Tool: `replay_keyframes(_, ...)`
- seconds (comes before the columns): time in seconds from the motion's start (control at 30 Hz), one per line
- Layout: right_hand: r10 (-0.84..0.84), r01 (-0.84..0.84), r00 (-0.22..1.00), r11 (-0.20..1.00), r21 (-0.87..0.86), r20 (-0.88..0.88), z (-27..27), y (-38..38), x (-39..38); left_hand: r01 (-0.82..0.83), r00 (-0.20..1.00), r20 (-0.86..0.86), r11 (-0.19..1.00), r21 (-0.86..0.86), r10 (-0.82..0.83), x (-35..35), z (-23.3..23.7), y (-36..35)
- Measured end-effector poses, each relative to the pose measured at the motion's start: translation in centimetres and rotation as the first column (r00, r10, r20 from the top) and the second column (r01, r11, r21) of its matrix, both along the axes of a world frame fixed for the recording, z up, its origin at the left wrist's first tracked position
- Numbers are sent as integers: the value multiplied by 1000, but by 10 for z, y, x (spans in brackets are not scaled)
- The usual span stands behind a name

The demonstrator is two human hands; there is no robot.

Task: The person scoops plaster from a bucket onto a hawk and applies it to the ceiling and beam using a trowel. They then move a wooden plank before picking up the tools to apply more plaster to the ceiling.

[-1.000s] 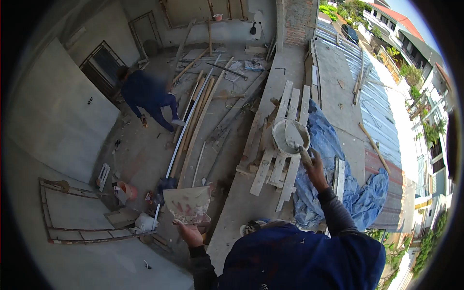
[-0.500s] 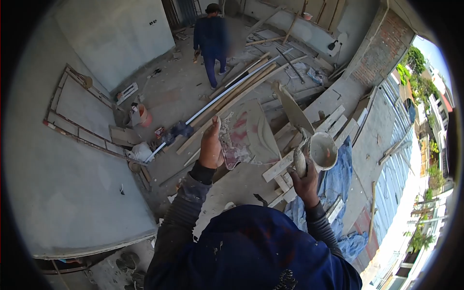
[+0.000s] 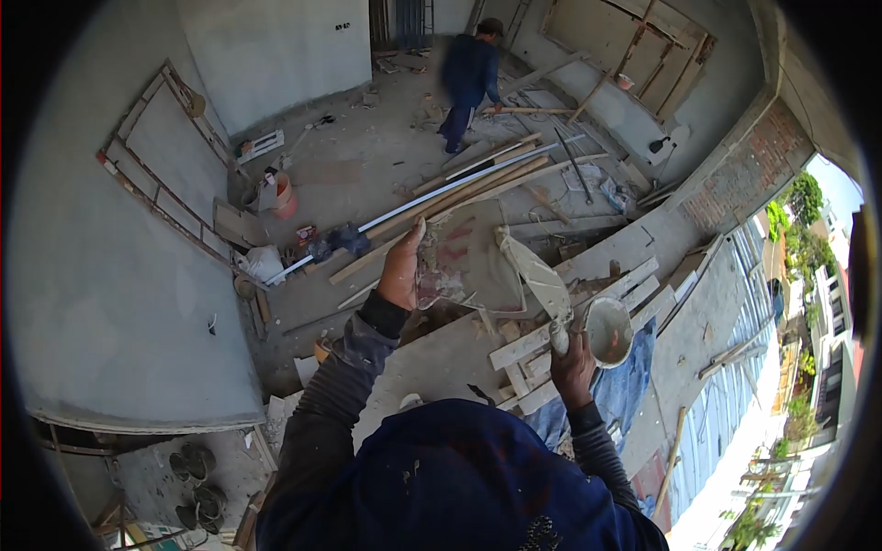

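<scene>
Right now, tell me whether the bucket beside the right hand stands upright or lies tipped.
Upright: the bucket beside the right hand has its round, open mouth facing up, with its inside in view.

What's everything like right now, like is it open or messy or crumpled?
Board: smeared, held in left hand
Trowel: coated grey, held in right hand
Near bucket: open, smeared inside
Blue sheet: crumpled
Orange bucket: standing
Long poles: lying down
</scene>
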State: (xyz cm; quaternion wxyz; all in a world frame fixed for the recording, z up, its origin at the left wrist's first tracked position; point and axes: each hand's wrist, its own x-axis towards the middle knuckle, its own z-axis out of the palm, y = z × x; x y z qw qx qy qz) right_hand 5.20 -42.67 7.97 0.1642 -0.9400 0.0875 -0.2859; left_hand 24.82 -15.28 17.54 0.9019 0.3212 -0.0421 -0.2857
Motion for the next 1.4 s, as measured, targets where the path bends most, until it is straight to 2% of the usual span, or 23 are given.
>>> replay_keyframes(0.13,-43,45,998,999,21,-55,1,-24,-20,-137,990,31,988,70,135,14,-23,3)
replay_keyframes(0.2,14,-13,999,999,39,-29,8,-29,-20,-66,997,32,997,-48,68,25,-30,9)
replay_keyframes(0.3,77,-80,997,987,137,28,30,-29,-19,-48,997,68,997,57,44,34,-38,13)
replay_keyframes(0.37,246,-215,969,817,535,14,54,-28,-9,-30,997,70,996,88,24,35,-37,14)
replay_keyframes(0.4,362,-302,932,775,555,0,83,-20,-1,-14,997,72,993,117,5,34,-37,13)
replay_keyframes(0.43,480,-309,876,649,695,-59,100,-21,8,-7,998,70,993,120,-1,36,-40,12)
replay_keyframes(0.5,534,-287,827,671,684,-177,110,-19,24,-37,992,123,971,238,7,40,-49,10)
replay_keyframes(0.63,597,-389,782,691,609,-178,115,7,51,-48,974,226,973,225,-4,42,-55,12)
replay_keyframes(0.7,629,-333,717,688,645,-300,111,4,56,-28,984,180,980,197,-8,49,-63,17)
replay_keyframes(0.77,662,-393,711,653,648,-236,106,-2,53,-65,979,200,986,154,33,57,-80,20)
replay_keyframes(0.83,630,-282,666,709,646,-400,101,-13,46,-93,974,216,989,117,66,68,-101,25)
replay_keyframes(0.9,606,-221,661,721,657,-442,96,-24,36,-136,953,294,972,194,74,74,-106,28)
replay_keyframes(0.93,604,-268,674,736,622,-425,94,-31,30,-153,944,321,964,217,78,72,-99,28)
replay_keyframes(0.97,603,-313,687,750,583,-406,92,-37,23,-208,950,277,951,227,141,52,-63,27)
replay_keyframes(1.03,602,-326,725,728,603,-335,80,-49,8,-259,950,236,936,239,203,40,-28,31)
replay_keyframes(1.1,459,-158,754,821,549,-469,76,-59,-4,-119,989,97,989,87,111,48,-16,35)
replay_keyframes(1.17,434,-294,828,875,384,-356,76,-63,-10,-148,981,132,988,50,140,53,-3,30)
replay_keyframes(1.2,387,-352,891,919,176,-238,78,-62,-12,-140,974,175,990,-16,140,54,5,28)
replay_keyframes(1.27,312,-313,950,949,28,25,101,-44,-7,-112,964,234,990,-84,129,59,16,20)
replay_keyframes(1.3,298,-299,954,954,22,40,116,-35,-4,-190,945,255,978,-86,206,63,17,13)
replay_keyframes(1.33,204,-204,979,978,39,-6,129,-29,-3,-265,920,274,960,-92,280,64,27,5)
replay_keyframes(1.37,106,-103,993,993,53,-54,137,-28,-1,-246,921,286,964,-97,264,63,35,-3)
replay_keyframes(1.4,107,-108,994,993,-38,-34,133,-31,1,-281,908,291,954,-106,300,58,41,-8)
